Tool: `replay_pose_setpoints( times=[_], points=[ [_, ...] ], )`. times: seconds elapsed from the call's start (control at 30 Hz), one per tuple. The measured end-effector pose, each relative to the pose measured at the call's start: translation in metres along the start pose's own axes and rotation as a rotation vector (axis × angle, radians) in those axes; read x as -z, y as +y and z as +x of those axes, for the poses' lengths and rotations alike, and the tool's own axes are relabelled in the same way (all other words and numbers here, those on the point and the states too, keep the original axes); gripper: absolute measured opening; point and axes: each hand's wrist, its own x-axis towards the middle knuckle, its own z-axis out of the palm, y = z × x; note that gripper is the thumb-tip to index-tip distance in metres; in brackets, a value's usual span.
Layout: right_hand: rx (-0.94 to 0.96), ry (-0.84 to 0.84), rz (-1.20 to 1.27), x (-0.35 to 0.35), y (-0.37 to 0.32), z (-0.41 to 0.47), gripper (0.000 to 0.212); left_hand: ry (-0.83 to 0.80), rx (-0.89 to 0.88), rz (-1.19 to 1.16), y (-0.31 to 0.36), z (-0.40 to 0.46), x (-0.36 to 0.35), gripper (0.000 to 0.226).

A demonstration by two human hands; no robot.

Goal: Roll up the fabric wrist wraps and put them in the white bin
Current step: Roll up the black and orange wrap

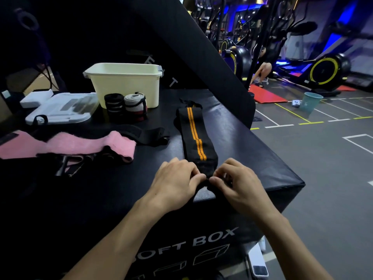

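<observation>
- Two hands meet at the near end of a black wrap with orange stripes (193, 136), which lies flat and stretches away across the top of the black box (242, 138); the left hand (175, 178) and right hand (238, 180) each pinch that near edge with curled fingers, and the roll looks barely begun.
- Two rolled wraps, a black roll (114, 105) and a grey roll (136, 106), stand upright side by side, touching the front wall of the white bin (125, 81) but outside it.
- To the left, a pink wrap (84, 144) lies loose and unrolled, with a dark wrap (141, 132) spread just behind it.
- By my reading, two rolls are done yet none can be seen inside the bin; its interior is hidden. Rolling this one, the pink and the dark, then binning them all, remains.
- A clear lid (60, 110) rests far left of the bin.
- The box front reads "OFT BOX", its first letter covered by the left forearm.
</observation>
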Motion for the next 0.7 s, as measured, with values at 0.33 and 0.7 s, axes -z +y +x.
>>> replay_pose_setpoints(
  times=[0.33,0.7],
  points=[
    [-0.228,-0.229,-0.148,0.005,-0.009,0.022,0.036,0.152,0.006,-0.125,-0.004,-0.008,0.003,0.021],
    [-0.158,0.027,0.048,-0.002,-0.005,0.011,0.023,0.120,-0.161,0.076,-0.008,-0.008,0.006,0.027]
  ],
)
